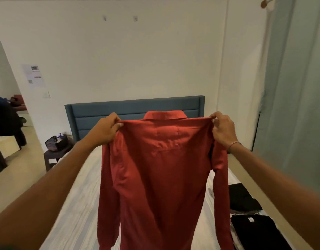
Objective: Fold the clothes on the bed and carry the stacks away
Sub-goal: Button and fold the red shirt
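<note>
Right now I hold the red shirt (159,177) up in front of me, its back toward me and its collar at the top, level with the blue headboard (105,114). My left hand (106,129) pinches the left shoulder seam, fingers curled over the top edge with the thumb behind the cloth. My right hand (223,131) grips the right shoulder the same way, knuckles up; a thin bracelet (234,143) sits on that wrist. Between the two hands the shoulder line runs nearly straight and taut. Both sleeves hang down along the sides of the shirt, and the hem drops past the bottom of the view, so I cannot tell whether it touches the bed (78,195).

Under the shirt, the pale striped bedcover runs bare along my left side as far as the mattress edge. On my right, near the bed's right edge, lie two folded dark garments: a black one (243,197) farther up and a black one with a white neck label (254,230) nearer to me, just beside each other. Beyond that edge hangs a pale green curtain (290,105). Left of the bed stands a small dark side table (51,159) carrying a bag (56,142), with open floor stretching toward a doorway.
</note>
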{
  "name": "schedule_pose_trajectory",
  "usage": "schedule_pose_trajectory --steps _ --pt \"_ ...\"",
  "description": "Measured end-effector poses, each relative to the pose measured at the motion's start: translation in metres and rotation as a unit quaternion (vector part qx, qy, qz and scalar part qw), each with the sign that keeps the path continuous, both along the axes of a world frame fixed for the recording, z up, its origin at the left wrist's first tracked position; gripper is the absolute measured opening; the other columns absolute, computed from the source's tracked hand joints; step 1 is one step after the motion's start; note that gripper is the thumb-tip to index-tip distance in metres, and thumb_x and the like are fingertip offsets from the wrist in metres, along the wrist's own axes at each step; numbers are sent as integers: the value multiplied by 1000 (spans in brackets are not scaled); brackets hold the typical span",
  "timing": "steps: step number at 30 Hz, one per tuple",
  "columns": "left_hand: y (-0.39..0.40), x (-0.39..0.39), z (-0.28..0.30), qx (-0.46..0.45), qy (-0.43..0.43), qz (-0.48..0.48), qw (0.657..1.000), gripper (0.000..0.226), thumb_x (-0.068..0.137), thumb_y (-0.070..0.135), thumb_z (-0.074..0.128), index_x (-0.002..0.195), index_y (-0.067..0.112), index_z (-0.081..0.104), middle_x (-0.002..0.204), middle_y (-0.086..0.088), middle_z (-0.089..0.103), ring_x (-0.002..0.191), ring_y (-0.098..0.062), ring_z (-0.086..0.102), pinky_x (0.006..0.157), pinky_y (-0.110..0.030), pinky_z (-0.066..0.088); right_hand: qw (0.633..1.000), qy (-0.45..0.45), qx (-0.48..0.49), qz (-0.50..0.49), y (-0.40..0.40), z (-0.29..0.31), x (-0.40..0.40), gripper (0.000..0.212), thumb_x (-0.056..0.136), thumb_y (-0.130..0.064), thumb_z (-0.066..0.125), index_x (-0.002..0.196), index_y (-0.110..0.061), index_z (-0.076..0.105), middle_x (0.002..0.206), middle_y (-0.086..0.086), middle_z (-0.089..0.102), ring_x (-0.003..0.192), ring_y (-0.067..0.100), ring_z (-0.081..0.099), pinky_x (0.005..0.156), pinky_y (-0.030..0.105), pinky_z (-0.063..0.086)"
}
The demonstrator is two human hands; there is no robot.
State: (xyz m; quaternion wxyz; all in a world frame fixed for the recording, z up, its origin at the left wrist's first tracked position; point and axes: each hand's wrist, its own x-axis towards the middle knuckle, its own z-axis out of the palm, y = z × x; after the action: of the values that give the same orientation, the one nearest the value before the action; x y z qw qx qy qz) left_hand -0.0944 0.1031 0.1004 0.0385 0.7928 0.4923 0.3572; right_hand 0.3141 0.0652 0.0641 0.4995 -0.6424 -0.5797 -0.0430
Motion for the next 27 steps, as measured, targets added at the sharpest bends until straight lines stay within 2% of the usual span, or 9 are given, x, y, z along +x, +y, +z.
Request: schedule_pose_trajectory --steps 2,4,7,9,11,15,17,22,27 --pt "-7 16 -12 62 36 76 995 15 106 25 46 101 11 42 85 -16 62 81 -42 61 66 -43 41 995 41 52 -69 -2 -8 -21 25 103 -5 41 117 -11 61 110 22 54 100 39 54 79 32 37" --pt "-15 20 -24 119 69 131 982 16 107 27 39 104 11 39 83 -18 64 75 -42 62 63 -46 44 988 51 76 -122 -7 -12 -36 25 104 -7 38 117 -15 57 109 20 51 98 37 51 74 36 37" --pt "-23 5 -35 191 100 167 962 10 105 16 41 100 7 43 69 -17 63 58 -44 62 51 -42 40 978 -60 123 -156 -16 -17 -35 19 105 -8 38 117 -18 49 98 16 52 78 36 55 58 40 44" --pt "-30 -11 -36 214 116 175 954 9 103 11 47 97 5 44 62 -18 60 49 -44 59 49 -39 33 969 -145 155 -130 -24 -25 -24 9 108 -16 38 115 -16 44 89 13 55 61 34 54 49 42 48" --pt "-39 -28 -34 230 123 178 949 12 103 12 50 96 5 43 60 -18 59 46 -44 57 47 -38 32 960 -197 176 -92 -34 -27 -13 20 110 -30 34 110 -13 44 80 10 56 50 27 51 43 41 48" --pt "-74 -59 -30 270 170 132 939 25 100 34 40 91 10 40 55 -13 57 40 -39 56 42 -37 40 927 -326 187 -5 -69 -29 8 40 112 -42 23 97 -11 44 74 8 54 46 16 42 37 33 44" --pt "-95 -68 -28 282 197 108 933 29 96 40 36 88 12 39 55 -11 57 40 -37 55 42 -34 39 911 -368 184 38 -86 -24 17 40 111 -41 23 96 -11 46 76 8 56 46 12 39 39 26 37" --pt "-145 -72 -28 295 193 91 931 29 97 34 31 82 12 44 63 -10 58 45 -36 53 46 -33 35 896 -398 190 54 -127 -14 20 28 109 -34 32 96 -12 46 74 10 59 42 23 46 39 26 36" --pt "-190 -65 -37 292 178 112 933 30 102 31 34 91 8 50 67 -14 61 47 -39 55 50 -34 32 887 -407 214 40 -174 -17 23 25 109 -29 39 97 -10 49 73 12 60 41 31 50 34 35 42"
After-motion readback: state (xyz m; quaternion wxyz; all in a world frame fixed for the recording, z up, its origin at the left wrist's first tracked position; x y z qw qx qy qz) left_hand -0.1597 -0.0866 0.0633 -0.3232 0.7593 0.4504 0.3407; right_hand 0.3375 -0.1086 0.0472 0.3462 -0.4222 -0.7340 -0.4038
